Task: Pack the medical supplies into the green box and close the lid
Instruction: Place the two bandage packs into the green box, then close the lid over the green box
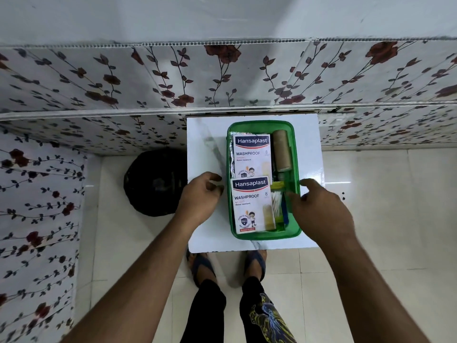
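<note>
On the small white square worktop (202,134) sits the green translucent plastic box (295,154), already filled: two white Hansaplast plaster cartons (252,152) lie end to end along its left side, a brown cardboard-coloured bandage roll (282,151) lies in the far right part, a clear tub of cotton buds (276,203) sits in the near right part, and a silver foil strip (232,154) is tucked against the left wall. Whether a clear green lid already rests over the contents I cannot tell; no separate lid shows on the worktop. The left hand (200,196) hangs just beside the box's left wall with fingers loosely curled, holding nothing. The right hand (321,206) is spread open over the box's right rim, fingers reaching inward, also holding nothing. By my judgement the packed box is light and its thin plastic walls will flex, so it should be steadied at the rim on both long sides. The cartons crush easily, so any pressing belongs on the rim, not the middle.
</note>
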### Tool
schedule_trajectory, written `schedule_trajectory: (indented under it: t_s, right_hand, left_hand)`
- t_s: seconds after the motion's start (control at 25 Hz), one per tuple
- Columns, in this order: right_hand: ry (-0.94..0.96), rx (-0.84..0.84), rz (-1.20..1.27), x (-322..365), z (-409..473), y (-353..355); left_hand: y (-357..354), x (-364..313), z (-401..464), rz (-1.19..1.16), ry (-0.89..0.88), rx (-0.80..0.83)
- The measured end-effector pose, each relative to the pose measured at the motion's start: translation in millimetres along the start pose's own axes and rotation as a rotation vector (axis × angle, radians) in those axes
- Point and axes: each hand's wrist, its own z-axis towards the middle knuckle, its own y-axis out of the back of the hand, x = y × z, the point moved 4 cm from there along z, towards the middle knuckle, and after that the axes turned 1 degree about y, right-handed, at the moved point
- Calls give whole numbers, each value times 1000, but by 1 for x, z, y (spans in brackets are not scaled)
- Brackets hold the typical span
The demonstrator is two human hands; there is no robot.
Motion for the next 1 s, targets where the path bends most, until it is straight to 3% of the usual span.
schedule_trajectory:
  t_s: [0.08,0.36,0.56,0.64,0.8,1.0]
  right_hand:
    - [56,54,22,0,6,-7]
    - [168,-96,60,-2,6,5]
    - [172,-161,126,-16,5,25]
    - [177,-156,122,-21,6,29]
    - [162,-111,109,-26,3,28]
    - [149,-22,165,-5,3,-3]
  left_hand:
    - [-8,-1,5,-8,33,49]
    - [-15,-6,14,-3,48,63]
    - [-21,-16,16,268,14,-17]
    - [-14,-26,15,262,15,-35]
    - [36,-49,-14,174,-57,-169]
    - [70,-92,-64,379,-221,-360]
